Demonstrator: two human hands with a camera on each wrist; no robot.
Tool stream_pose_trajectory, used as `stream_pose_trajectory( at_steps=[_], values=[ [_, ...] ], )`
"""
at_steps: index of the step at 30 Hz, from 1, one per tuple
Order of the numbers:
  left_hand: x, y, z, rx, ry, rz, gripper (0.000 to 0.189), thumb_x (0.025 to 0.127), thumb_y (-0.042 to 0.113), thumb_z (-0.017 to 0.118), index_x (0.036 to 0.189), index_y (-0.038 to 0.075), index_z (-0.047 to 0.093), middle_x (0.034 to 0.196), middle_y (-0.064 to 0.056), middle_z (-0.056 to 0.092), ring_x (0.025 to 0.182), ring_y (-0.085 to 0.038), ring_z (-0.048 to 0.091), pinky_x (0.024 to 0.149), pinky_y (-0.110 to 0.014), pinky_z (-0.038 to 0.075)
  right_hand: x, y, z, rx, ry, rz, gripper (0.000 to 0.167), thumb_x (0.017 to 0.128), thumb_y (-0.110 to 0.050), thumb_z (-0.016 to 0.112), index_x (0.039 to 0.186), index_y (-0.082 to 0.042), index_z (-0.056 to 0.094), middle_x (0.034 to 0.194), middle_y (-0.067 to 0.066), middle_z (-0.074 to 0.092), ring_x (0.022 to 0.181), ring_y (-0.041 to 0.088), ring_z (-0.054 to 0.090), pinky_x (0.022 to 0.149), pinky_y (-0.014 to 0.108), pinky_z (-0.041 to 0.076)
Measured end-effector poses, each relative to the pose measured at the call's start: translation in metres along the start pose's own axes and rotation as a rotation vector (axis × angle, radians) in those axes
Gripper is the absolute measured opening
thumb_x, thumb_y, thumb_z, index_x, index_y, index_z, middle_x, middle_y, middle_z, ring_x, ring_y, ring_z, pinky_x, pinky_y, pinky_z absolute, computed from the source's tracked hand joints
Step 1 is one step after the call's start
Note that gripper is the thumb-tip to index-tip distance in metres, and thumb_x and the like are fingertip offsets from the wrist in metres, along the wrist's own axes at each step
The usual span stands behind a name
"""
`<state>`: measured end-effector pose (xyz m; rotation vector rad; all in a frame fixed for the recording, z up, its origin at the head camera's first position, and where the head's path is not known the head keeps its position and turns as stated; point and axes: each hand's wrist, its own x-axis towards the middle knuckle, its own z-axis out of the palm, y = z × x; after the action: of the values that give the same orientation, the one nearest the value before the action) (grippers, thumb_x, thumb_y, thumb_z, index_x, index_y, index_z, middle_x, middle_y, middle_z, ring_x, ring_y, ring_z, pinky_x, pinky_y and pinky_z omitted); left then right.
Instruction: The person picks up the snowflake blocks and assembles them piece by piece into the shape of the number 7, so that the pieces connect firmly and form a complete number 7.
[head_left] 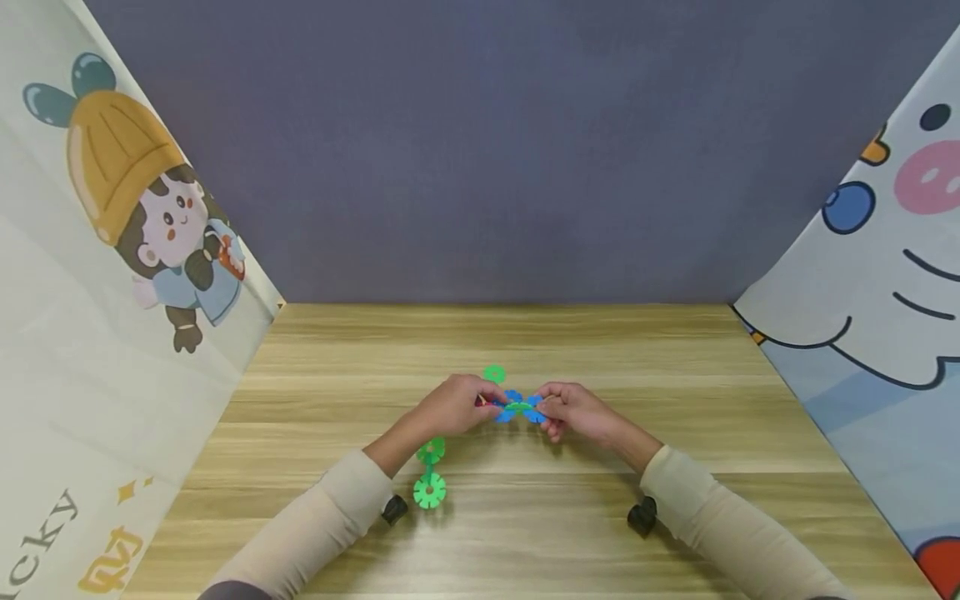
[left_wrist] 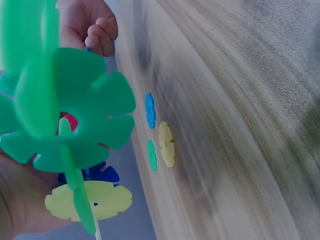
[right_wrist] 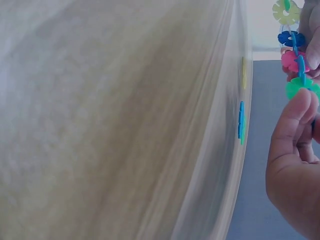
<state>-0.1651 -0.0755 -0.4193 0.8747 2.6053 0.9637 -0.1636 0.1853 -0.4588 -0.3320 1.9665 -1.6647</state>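
My left hand (head_left: 465, 404) grips a chain of notched plastic flower discs slotted together at angles. Along the chain in the right wrist view are a yellow disc (right_wrist: 285, 14), a dark blue disc (right_wrist: 291, 38), a pink disc (right_wrist: 292, 61) and a green disc (right_wrist: 298, 89) at the end between both hands. More green discs (head_left: 430, 490) hang below the left forearm; one looms large (left_wrist: 95, 110) in the left wrist view. Thumb and fingers of my right hand (head_left: 581, 412) pinch a blue disc (head_left: 534, 408) against the green end disc, partly hidden by the fingertips.
Loose on the wooden table (head_left: 525, 533) lie a blue disc (left_wrist: 150, 110), a yellow disc (left_wrist: 167, 144) and a green disc (left_wrist: 152, 155), beyond the hands. A grey panel (head_left: 510, 150) stands behind the table. Printed cartoon sheets (head_left: 67, 333) flank it on both sides.
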Motion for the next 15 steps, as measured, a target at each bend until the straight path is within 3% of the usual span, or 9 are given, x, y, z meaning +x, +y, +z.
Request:
stream_pose_trajectory(
  at_steps=[5,9,15],
  values=[
    [0.000,-0.002,0.003,0.012,-0.018,-0.010,0.018,0.095,0.018,0.072,0.112,0.016,0.078,0.091,0.001,0.075,0.063,-0.005,0.053,0.058,-0.020,0.046,0.001,0.002,0.003,-0.016,0.003,0.012,0.024,0.105,-0.008,0.052,0.121,0.010,0.055,0.075,0.001,0.065,0.062,0.007,0.061,0.058,0.023,0.058],
    [-0.002,-0.001,0.003,0.004,-0.026,-0.020,0.019,0.095,0.017,0.073,0.113,0.016,0.078,0.099,-0.001,0.077,0.058,-0.004,0.049,0.055,-0.019,0.043,0.004,0.002,0.006,-0.036,-0.001,0.029,0.025,0.105,-0.008,0.052,0.122,0.011,0.054,0.075,0.002,0.066,0.062,0.008,0.062,0.058,0.023,0.057],
    [-0.004,-0.002,0.006,0.039,-0.019,0.011,0.019,0.093,0.017,0.075,0.112,0.017,0.079,0.114,0.000,0.077,0.072,-0.005,0.058,0.068,-0.022,0.051,0.007,0.002,0.011,-0.056,-0.021,0.041,0.026,0.104,-0.007,0.052,0.123,0.011,0.053,0.075,0.003,0.067,0.062,0.008,0.062,0.058,0.023,0.057]
  ],
)
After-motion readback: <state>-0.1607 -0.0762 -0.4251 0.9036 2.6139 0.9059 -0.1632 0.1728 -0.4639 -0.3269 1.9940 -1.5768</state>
